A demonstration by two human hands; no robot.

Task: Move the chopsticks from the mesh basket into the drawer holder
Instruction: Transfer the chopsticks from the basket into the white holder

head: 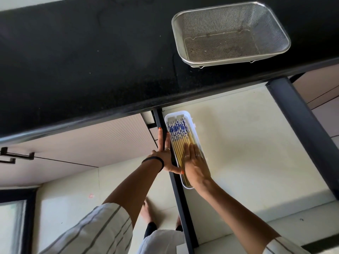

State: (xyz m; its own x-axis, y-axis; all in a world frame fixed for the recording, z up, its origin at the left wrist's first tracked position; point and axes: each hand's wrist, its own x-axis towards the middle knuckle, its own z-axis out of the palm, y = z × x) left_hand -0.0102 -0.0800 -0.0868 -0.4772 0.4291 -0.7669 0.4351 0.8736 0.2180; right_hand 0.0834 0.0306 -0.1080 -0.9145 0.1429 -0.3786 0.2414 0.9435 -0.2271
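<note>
Several wooden chopsticks with blue-and-white patterned tops lie side by side in a long white holder at the left edge of the open drawer. My right hand lies flat on their plain lower halves, fingers straight and together. My left hand rests open along the drawer's dark left side rail, fingers stretched forward, thumb pointing toward the holder's near end. The steel mesh basket stands on the black counter at the upper right, and nothing shows inside it.
The black counter overhangs the drawer's back. A dark rail bounds the drawer's right side. Closed cabinet fronts with dark handles are to the left. My bare feet stand on the pale floor below.
</note>
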